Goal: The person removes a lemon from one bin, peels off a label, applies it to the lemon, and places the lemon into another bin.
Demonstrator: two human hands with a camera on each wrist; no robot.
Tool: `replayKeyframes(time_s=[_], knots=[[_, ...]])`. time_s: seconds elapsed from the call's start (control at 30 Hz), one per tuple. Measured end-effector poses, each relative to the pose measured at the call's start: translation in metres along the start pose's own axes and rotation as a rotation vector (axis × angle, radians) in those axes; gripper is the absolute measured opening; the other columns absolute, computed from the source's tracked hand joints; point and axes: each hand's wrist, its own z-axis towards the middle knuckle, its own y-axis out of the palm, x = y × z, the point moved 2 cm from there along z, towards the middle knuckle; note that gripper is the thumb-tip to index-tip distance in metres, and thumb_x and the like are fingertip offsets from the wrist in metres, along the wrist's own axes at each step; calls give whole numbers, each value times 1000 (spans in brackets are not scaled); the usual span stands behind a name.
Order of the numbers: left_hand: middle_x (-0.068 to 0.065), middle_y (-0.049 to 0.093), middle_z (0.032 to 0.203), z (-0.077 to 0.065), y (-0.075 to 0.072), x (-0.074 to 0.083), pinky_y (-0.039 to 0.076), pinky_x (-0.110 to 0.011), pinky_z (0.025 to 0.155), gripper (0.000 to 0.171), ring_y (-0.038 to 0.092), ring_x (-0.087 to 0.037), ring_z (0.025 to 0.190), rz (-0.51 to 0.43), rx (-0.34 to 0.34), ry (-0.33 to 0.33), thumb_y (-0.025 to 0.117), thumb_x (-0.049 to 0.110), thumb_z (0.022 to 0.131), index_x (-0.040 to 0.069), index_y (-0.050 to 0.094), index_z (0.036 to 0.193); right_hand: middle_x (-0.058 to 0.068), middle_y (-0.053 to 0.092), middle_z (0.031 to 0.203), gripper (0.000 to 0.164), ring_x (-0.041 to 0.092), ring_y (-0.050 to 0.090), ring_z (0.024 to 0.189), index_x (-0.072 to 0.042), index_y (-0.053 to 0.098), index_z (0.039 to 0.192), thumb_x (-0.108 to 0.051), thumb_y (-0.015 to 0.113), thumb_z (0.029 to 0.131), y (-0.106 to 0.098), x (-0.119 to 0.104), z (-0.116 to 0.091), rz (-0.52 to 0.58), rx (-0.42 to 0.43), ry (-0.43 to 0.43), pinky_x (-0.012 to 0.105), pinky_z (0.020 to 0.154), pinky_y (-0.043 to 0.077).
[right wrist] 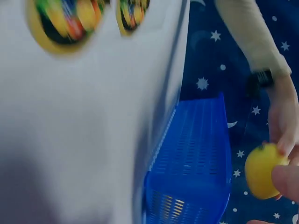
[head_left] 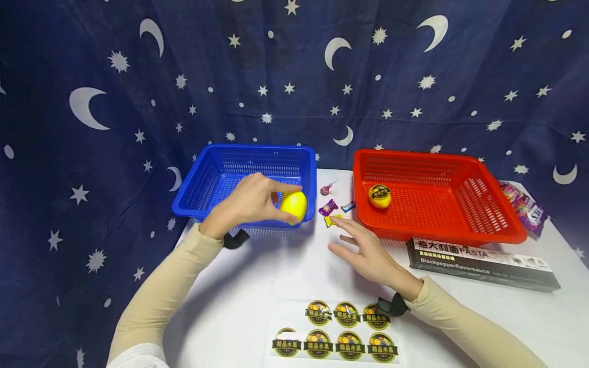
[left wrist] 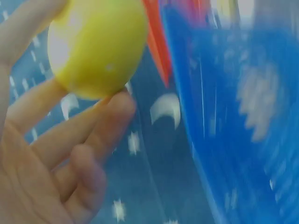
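Observation:
My left hand [head_left: 257,200] pinches a smooth yellow fruit [head_left: 293,205] between thumb and fingers, above the front right corner of the blue basket [head_left: 184,210]. In the left wrist view, the fruit [left wrist: 100,46] fills the top left, with fingertips around its underside. The right wrist view has the same fruit [right wrist: 262,170] at the right edge, beside the blue basket. My right hand [head_left: 368,253] holds nothing, its fingers spread toward a yellow-wrapped candy [head_left: 332,220]. Another yellow fruit [head_left: 381,200], bearing a round black and gold sticker [head_left: 379,191], lies in the red basket [head_left: 428,204].
Between the baskets lie a lollipop [head_left: 325,190], a purple candy [head_left: 328,207] and a blue candy [head_left: 348,206]. A pasta box [head_left: 483,266] lies before the red basket, a purple bag [head_left: 524,207] beyond it. A sheet [head_left: 290,312] with several round stickers lies near me. A star-patterned cloth [head_left: 294,76] hangs behind.

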Motion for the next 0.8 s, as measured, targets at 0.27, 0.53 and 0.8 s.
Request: replayKeyframes(time_s=[0.27, 0.53, 0.8], knots=[[10, 62, 55, -33, 84, 57, 34, -17, 47, 70, 44, 5, 48, -116, 72, 30, 89, 61, 67, 23, 76, 125, 20, 58, 148, 65, 37, 62, 130, -5, 49, 151, -21, 75, 94, 2, 11, -34, 35, -104, -10, 45, 100, 57], [15, 41, 49, -34, 133, 59, 29, -23, 46, 72, 28, -2, 48, -128, 47, -103, 86, 66, 67, 25, 75, 126, 11, 72, 130, 59, 26, 73, 113, -5, 52, 149, -26, 71, 97, 8, 30, -39, -93, -169, 21, 38, 93, 60], [13, 38, 56, -33, 143, 55, 29, -21, 49, 73, 32, -2, 52, -119, -22, -104, 83, 63, 73, 23, 71, 133, 3, 75, 127, 55, 19, 72, 112, -12, 56, 147, -34, 68, 99, 11, 36, -30, -230, -209, 43, 41, 96, 56]])
